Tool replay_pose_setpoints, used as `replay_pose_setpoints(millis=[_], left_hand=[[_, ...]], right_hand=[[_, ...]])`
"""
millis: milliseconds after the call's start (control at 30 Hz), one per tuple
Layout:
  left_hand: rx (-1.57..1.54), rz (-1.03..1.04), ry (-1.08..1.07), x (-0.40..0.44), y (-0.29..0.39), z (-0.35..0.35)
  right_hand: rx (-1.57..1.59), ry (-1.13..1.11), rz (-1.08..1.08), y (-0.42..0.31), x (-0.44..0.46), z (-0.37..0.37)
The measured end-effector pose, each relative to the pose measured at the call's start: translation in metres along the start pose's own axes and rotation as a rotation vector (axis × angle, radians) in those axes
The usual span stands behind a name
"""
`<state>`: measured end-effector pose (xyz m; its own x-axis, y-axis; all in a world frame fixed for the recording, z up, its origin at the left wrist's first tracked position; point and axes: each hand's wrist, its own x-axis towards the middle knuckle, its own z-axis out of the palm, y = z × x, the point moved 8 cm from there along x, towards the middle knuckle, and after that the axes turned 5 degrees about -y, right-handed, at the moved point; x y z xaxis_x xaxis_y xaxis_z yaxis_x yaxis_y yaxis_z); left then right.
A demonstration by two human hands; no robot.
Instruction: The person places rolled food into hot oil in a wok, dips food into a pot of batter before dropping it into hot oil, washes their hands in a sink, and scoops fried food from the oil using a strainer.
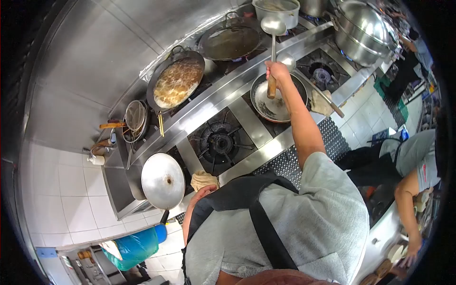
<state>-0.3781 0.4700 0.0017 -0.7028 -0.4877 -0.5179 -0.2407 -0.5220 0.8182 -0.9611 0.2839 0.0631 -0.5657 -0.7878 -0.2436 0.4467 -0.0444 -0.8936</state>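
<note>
My right hand is closed around the handle of a metal ladle, whose wooden end sticks out below the fist. The ladle's bowl points toward the back burners. Beneath my forearm a frying pan with a worn pale inside sits on the stove. A second ladle lies across that pan, its handle pointing right. My left hand is low by my apron, beside a beige cloth on the stove edge. Its fingers are partly hidden, so their grip is unclear.
A wok of bubbling oil and a dark wok stand on the back row. A bare burner lies before me. An upturned pan, strainers and a large steamer pot flank it. A co-worker works at right.
</note>
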Motion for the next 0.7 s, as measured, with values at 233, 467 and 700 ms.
replay_pose_setpoints(millis=[233,467,700], left_hand=[[0.091,0.049,0.027,0.016,-0.002,-0.005],[0.13,0.105,-0.094,0.036,-0.022,-0.02],[0.132,0.132,0.089,0.012,0.039,0.025]], right_hand=[[-0.033,-0.076,0.078,0.001,0.0,-0.003],[0.069,-0.208,0.18,0.009,-0.004,-0.004],[-0.439,-0.11,-0.067,0.044,-0.122,-0.008]])
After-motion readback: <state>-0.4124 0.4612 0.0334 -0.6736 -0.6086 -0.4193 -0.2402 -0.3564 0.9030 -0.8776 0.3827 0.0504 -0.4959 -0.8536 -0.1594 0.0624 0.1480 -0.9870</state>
